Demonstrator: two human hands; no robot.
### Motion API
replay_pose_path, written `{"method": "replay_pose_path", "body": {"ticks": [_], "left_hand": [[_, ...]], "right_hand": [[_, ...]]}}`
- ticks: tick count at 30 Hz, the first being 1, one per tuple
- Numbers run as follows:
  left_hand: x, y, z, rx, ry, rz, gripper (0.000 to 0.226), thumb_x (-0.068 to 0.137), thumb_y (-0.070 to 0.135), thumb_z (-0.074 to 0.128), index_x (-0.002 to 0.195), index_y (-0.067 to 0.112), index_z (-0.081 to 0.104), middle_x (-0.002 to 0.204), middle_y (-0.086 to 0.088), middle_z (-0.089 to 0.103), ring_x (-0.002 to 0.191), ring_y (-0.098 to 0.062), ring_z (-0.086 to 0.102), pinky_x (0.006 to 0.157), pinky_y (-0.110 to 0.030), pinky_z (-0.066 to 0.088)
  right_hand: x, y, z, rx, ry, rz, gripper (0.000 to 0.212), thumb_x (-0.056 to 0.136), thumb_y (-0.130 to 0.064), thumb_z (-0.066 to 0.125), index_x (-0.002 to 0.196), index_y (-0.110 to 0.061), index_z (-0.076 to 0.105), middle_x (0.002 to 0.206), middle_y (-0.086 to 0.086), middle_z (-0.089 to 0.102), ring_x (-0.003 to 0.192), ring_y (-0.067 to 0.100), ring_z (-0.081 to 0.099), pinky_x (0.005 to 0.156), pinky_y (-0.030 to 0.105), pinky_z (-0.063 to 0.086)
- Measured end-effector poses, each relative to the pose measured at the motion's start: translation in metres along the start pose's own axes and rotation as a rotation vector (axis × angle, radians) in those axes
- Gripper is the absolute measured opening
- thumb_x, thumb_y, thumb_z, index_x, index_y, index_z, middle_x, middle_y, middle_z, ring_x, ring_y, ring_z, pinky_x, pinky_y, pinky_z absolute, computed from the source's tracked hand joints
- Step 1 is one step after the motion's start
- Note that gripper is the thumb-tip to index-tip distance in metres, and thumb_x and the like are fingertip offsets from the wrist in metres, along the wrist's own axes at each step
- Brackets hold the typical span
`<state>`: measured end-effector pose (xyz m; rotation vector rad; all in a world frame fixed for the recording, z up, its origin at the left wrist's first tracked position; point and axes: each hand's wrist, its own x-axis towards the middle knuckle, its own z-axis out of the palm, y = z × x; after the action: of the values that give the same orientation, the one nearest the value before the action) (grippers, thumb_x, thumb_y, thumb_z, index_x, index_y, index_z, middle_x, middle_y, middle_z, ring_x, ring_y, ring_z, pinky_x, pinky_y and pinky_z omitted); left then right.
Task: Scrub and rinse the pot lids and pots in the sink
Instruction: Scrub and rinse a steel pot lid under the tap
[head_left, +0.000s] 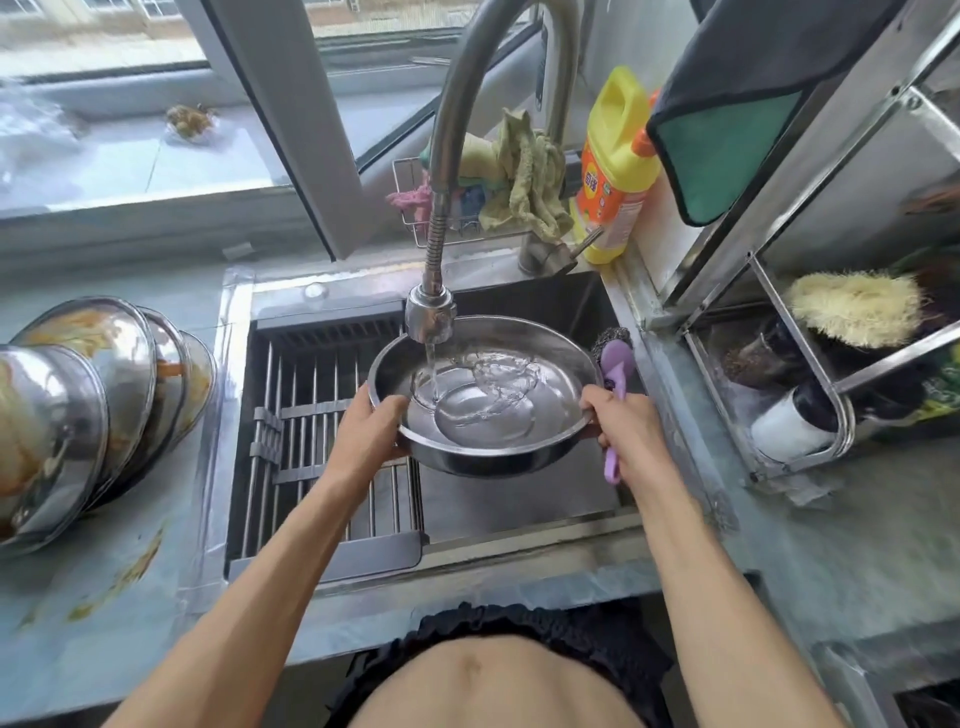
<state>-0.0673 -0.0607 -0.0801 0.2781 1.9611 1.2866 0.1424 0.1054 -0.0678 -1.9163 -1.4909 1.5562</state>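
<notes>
From the head camera I see a steel pot (483, 400) held over the sink (524, 499), just under the faucet head (430, 314). A thin stream of water (431, 371) falls into the pot at its nine o'clock side and swirls across the bottom.

My left hand (371, 431) grips the pot's rim at nine o'clock, thumb hooked over the edge and inside, fingers curled beneath. My right hand (621, 431) holds the rim at three o'clock, and the same hand pinches a purple-handled scrubber (615, 374); its steel-wool head sticks up past the rim at about two o'clock, and the handle's tail pokes out below the fist. The pot is tilted slightly toward me.

A roll-up drying rack (322, 431) lies over the sink's left half, at nine o'clock from the pot. Further out at nine o'clock, on the counter (104, 597), a row of dirty steel lids (98, 405) leans one on another, smeared with orange residue; stains mark the counter beside them.

At one o'clock stands a yellow detergent bottle (615, 171), with a wire caddy of cloths (498, 176) at twelve o'clock behind the faucet. At three o'clock a metal shelf (810, 374) holds a pale bristly brush (854, 306).
</notes>
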Motion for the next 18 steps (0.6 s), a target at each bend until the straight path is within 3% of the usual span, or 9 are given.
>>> {"method": "replay_pose_path", "body": {"ticks": [2, 3, 5, 7, 10, 12, 15, 18], "left_hand": [[0.002, -0.001, 0.0, 0.197, 0.006, 0.1, 0.059, 0.091, 0.034, 0.061, 0.146, 0.021, 0.045, 0.127, 0.006, 0.064, 0.115, -0.017, 0.064, 0.1, -0.043, 0.054], [0.001, 0.0, 0.002, 0.292, -0.011, 0.161, 0.066, 0.093, 0.034, 0.065, 0.152, 0.02, 0.038, 0.132, 0.007, 0.059, 0.12, -0.016, 0.06, 0.106, -0.039, 0.048], [0.001, 0.003, 0.009, 0.344, -0.073, 0.229, 0.066, 0.094, 0.034, 0.068, 0.152, 0.022, 0.04, 0.132, 0.007, 0.06, 0.118, -0.015, 0.062, 0.106, -0.037, 0.048], [0.001, 0.007, 0.017, 0.247, -0.075, 0.174, 0.068, 0.094, 0.029, 0.069, 0.153, 0.021, 0.037, 0.123, 0.01, 0.061, 0.111, -0.014, 0.062, 0.104, -0.04, 0.049], [0.004, 0.016, 0.025, 0.049, -0.056, -0.019, 0.035, 0.098, 0.011, 0.059, 0.131, 0.016, 0.05, 0.102, -0.001, 0.064, 0.079, -0.013, 0.064, 0.078, -0.039, 0.058], [0.003, 0.02, 0.026, -0.022, -0.085, -0.044, 0.038, 0.094, 0.006, 0.055, 0.128, 0.023, 0.057, 0.103, -0.006, 0.069, 0.067, -0.013, 0.067, 0.061, -0.036, 0.059], [-0.006, 0.03, 0.02, -0.014, -0.052, 0.069, 0.055, 0.09, 0.001, 0.053, 0.122, 0.044, 0.06, 0.083, -0.002, 0.073, 0.065, -0.015, 0.069, 0.065, -0.045, 0.061], [-0.014, 0.043, 0.006, 0.041, -0.01, 0.138, 0.048, 0.087, 0.01, 0.06, 0.123, 0.04, 0.066, 0.086, -0.016, 0.074, 0.077, -0.026, 0.074, 0.074, -0.05, 0.064]], "right_hand": [[0.001, -0.009, -0.008, -0.045, 0.04, -0.046, 0.023, 0.076, -0.027, 0.064, 0.079, -0.005, 0.065, 0.056, 0.006, 0.057, 0.045, 0.021, 0.049, 0.047, 0.024, 0.036], [0.001, -0.013, -0.012, -0.067, 0.061, -0.07, 0.022, 0.077, -0.027, 0.063, 0.078, -0.006, 0.064, 0.055, 0.007, 0.058, 0.045, 0.021, 0.05, 0.045, 0.024, 0.037], [0.003, -0.019, -0.02, -0.106, 0.092, -0.109, 0.017, 0.079, -0.025, 0.062, 0.077, -0.008, 0.06, 0.053, 0.007, 0.057, 0.042, 0.019, 0.05, 0.04, 0.022, 0.035], [0.006, -0.02, -0.024, -0.13, 0.102, -0.109, 0.017, 0.081, -0.023, 0.06, 0.075, -0.007, 0.06, 0.054, 0.007, 0.058, 0.044, 0.019, 0.05, 0.041, 0.022, 0.035], [0.01, -0.011, -0.022, -0.11, 0.105, -0.075, 0.017, 0.081, -0.018, 0.059, 0.081, -0.002, 0.064, 0.056, 0.006, 0.057, 0.044, 0.018, 0.05, 0.044, 0.021, 0.034], [0.015, 0.0, -0.017, -0.059, 0.093, -0.045, 0.019, 0.079, -0.014, 0.057, 0.086, 0.002, 0.066, 0.053, 0.006, 0.055, 0.042, 0.02, 0.048, 0.044, 0.021, 0.035], [0.02, 0.016, -0.005, 0.012, 0.044, 0.025, 0.027, 0.076, -0.01, 0.055, 0.102, -0.006, 0.063, 0.041, 0.004, 0.055, 0.031, 0.017, 0.048, 0.035, 0.017, 0.033], [0.026, 0.026, 0.01, 0.047, -0.052, 0.062, 0.038, 0.073, -0.012, 0.054, 0.111, -0.017, 0.054, 0.044, 0.008, 0.061, 0.033, 0.02, 0.053, 0.035, 0.017, 0.034]]}}
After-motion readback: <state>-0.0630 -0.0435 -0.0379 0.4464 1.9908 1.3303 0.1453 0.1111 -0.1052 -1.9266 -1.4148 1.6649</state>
